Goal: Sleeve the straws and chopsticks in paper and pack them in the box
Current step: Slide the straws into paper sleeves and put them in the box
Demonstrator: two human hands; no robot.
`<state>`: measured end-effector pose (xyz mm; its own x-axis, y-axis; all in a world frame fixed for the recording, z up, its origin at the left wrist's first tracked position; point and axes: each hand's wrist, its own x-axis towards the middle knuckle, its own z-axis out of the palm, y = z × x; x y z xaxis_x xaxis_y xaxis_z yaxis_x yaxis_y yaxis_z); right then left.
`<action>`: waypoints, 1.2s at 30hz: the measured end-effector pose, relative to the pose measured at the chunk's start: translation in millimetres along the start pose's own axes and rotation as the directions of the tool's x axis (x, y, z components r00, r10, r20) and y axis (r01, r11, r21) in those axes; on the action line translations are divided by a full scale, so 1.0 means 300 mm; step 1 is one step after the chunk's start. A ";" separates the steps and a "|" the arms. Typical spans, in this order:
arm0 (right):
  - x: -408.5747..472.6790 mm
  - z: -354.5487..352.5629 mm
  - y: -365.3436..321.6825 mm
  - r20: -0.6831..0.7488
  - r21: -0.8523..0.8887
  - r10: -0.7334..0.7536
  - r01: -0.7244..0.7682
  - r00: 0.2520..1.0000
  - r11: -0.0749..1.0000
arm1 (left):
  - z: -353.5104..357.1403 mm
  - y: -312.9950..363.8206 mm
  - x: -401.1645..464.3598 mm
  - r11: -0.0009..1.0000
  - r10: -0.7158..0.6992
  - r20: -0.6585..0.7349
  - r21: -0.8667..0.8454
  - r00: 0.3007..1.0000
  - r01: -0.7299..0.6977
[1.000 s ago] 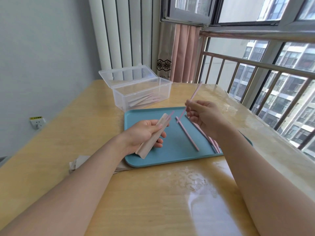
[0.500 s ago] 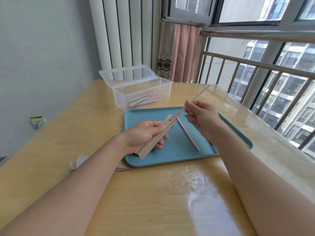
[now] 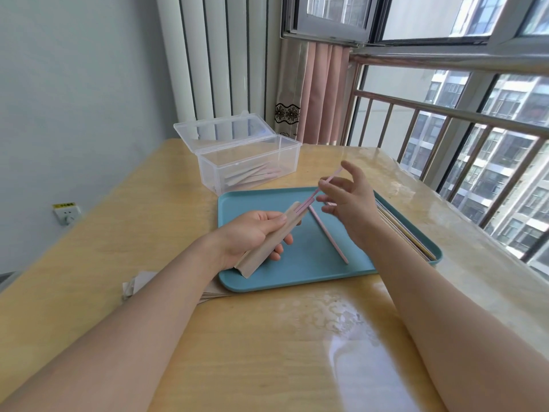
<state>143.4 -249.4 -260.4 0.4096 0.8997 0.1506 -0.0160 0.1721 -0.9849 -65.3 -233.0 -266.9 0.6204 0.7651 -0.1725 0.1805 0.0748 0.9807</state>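
The yellow label on the wall socket [image 3: 67, 213] is unreadable.

- Tan paper sleeve [image 3: 269, 240], tilted, pink straws [image 3: 319, 190] poking from its top.
- Loose pink straw [image 3: 329, 236] flat on tray.
- Clear plastic box [image 3: 246, 162], lid open, holding sleeved pieces.
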 end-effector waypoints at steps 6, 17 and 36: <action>-0.003 -0.010 0.003 0.028 -0.107 -0.065 0.068 0.997 0.992 | -0.002 0.000 -0.001 1.000 -0.007 -0.010 -0.012 1.000 0.007; -0.050 0.026 0.000 0.240 -0.144 0.023 0.012 0.971 0.990 | -0.002 0.001 -0.004 0.998 0.002 -0.047 -0.068 0.999 -0.005; 0.380 0.308 -0.263 -0.089 0.167 0.101 -0.085 0.991 0.982 | -0.355 0.097 -0.055 0.950 0.079 -0.489 -0.226 0.869 -0.214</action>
<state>107.2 -123.3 -157.6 0.4857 0.8731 0.0418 -0.2032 0.1593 -0.9661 -151.5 -175.3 -225.7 0.1801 0.9833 -0.0272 -0.1341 0.0520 0.9896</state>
